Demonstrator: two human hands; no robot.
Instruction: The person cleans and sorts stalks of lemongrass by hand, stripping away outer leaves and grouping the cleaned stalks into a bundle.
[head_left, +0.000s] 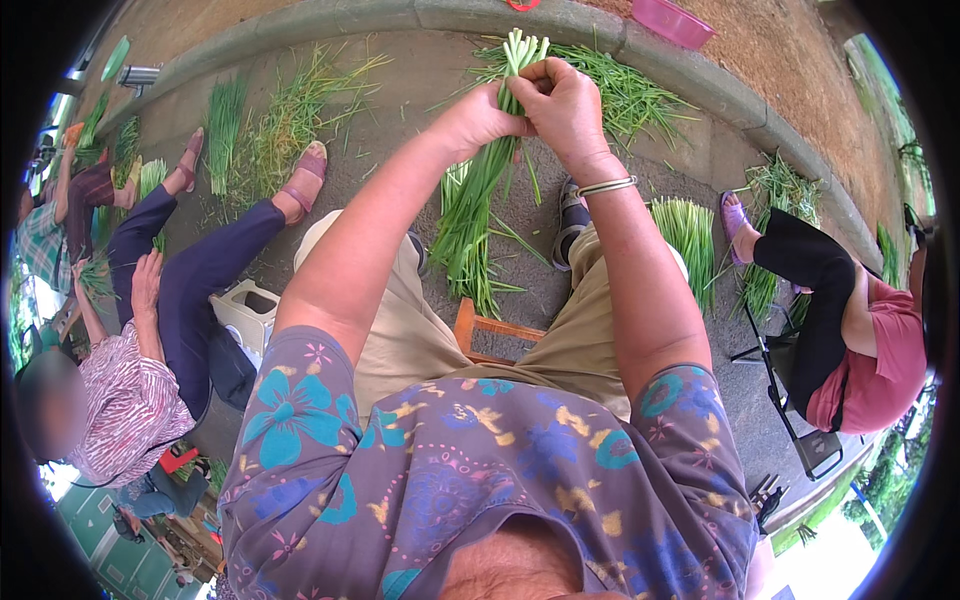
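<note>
My left hand (480, 118) is wrapped around a bunch of long green chives (480, 195), with its pale cut stem ends pointing away from me. The leaves hang down between my knees. Thumb and fingertips of my right hand (564, 101) are pinched together against the bunch, just below the stem ends. What exactly lies between those fingertips is hidden. Below the held bunch, more chives (472, 281) lie on the pavement between my feet. Beyond my hands spreads a loose heap of chives (622, 94) along the kerb.
An orange wooden stool (499, 330) shows between my thighs. To the right stands a neat pile of chives (684, 240), near a seated person in a pink top (892, 360). Another seated person (127, 397) is at left, beside strewn stalks (300, 127). A pink basin (673, 21) sits beyond the concrete kerb (517, 16).
</note>
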